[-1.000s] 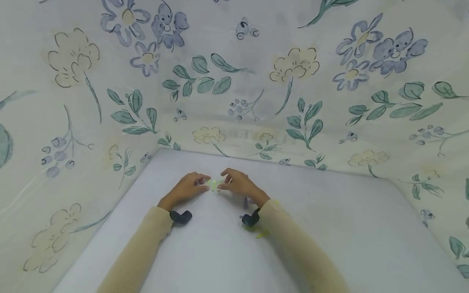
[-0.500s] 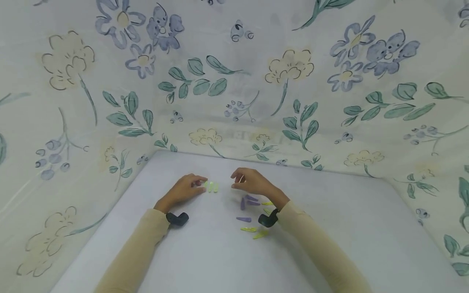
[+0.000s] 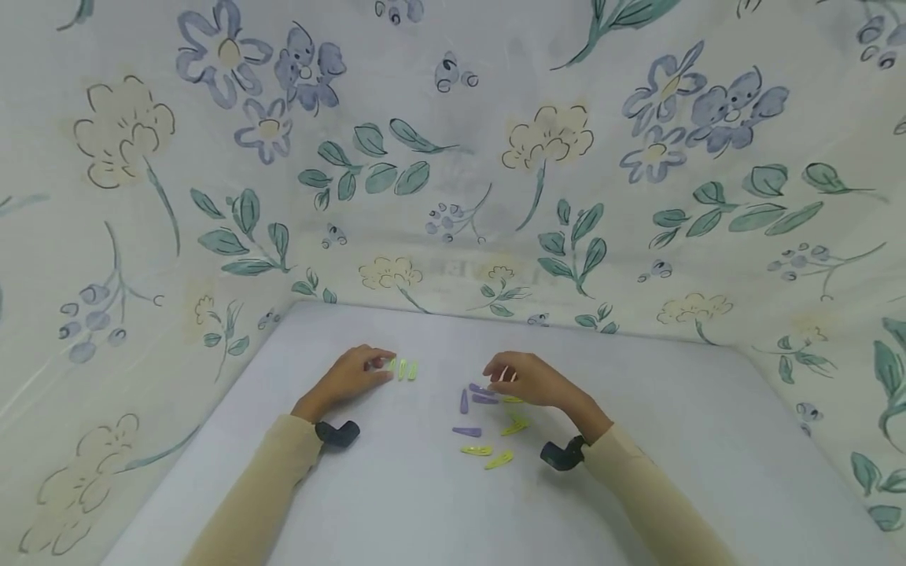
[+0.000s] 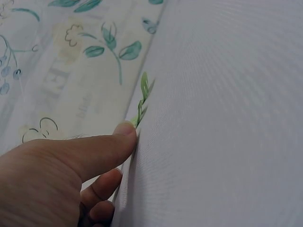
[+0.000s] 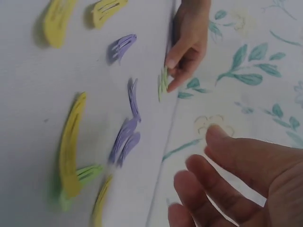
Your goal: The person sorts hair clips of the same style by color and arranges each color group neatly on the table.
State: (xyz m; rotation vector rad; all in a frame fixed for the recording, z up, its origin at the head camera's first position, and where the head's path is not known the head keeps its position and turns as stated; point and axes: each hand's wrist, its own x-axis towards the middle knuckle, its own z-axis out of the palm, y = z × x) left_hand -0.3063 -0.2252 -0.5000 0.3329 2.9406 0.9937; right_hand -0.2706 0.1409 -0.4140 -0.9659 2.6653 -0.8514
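My left hand (image 3: 351,373) rests at the left end of a short row of light green snap hair clips (image 3: 413,371) standing side by side on the white table. In the left wrist view, the thumb tip (image 4: 126,128) is right at the nearest green clip (image 4: 134,120), and the index finger is mostly hidden behind the thumb. My right hand (image 3: 531,379) hovers over the loose clips with fingers loosely bent and parted, holding nothing. Its fingertips overlap the purple snap clips (image 3: 484,399) in the head view. Yellow clips (image 3: 499,459) lie nearer to me.
Another green clip (image 5: 90,174) lies partly under a yellow clip (image 5: 70,151) in the right wrist view. A single purple clip (image 3: 467,431) lies left of the yellow ones. Floral sheeting (image 3: 453,181) rises behind the far edge of the white tabletop (image 3: 396,503).
My right hand has left the green row and moved right and towards me, over the purple clips, uncovering the loose clips. The left hand has stayed at the row's left end.
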